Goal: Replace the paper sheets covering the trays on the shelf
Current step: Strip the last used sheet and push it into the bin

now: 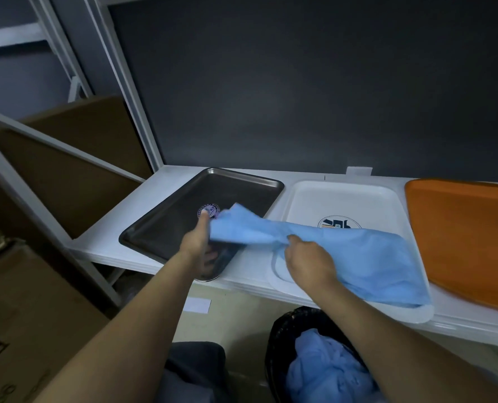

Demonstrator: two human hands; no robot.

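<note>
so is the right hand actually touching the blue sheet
Touching. In the head view the right hand pinches a fold of the blue sheet, the fabric bunching at its fingertips above the white tray.

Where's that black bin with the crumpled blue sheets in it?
The black bin sits on the floor at the bottom of the head view, right of centre, just below the front edge of the shelf and under the white tray.
</note>
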